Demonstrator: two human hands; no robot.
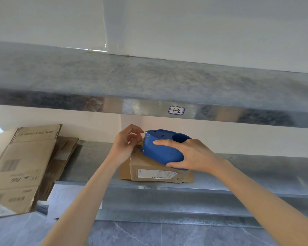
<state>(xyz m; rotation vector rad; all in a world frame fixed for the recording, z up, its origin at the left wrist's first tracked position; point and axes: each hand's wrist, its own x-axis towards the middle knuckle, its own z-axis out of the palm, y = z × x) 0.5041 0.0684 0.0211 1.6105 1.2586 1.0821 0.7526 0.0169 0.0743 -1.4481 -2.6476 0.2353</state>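
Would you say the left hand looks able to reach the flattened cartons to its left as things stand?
Probably yes: the left hand is by the blue tape dispenser, and only bare shelf lies between it and the flattened cartons.

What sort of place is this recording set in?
Probably a stockroom or packing area: metal shelving with a handwritten label, flattened cartons, and a blue tape dispenser held on a small cardboard box.
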